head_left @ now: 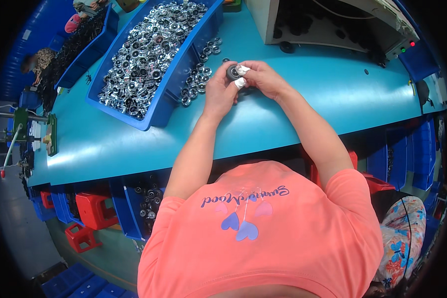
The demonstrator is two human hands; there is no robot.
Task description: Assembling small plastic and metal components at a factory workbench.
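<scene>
- Biggest thing we've got is the teal table (293, 94), running from the far edge where a beige machine housing (333, 20) sits, down to the near edge at our chest.
- Toward the far left corner there's a big blue bin (171, 87) packed with shiny round metal parts (149, 49). A second, darker bin (92, 47) sits further left by the left edge.
- A loose row of small round parts (198, 79) lies on the table just beside the big bin's right wall.
- Our left hand (219, 92) is curled in, fingers bent, thumb side pressed up against a small dark round part (232, 73).
- Our right hand (263, 77) is curled too, taped fingertips (242, 70) pinching that same part from the right.
- The part looks dark grey, disc-shaped, with a paler centre. It's too small to make out more.
- It's held between both hands above the table's middle, just right of the loose row, near the far edge.
</scene>
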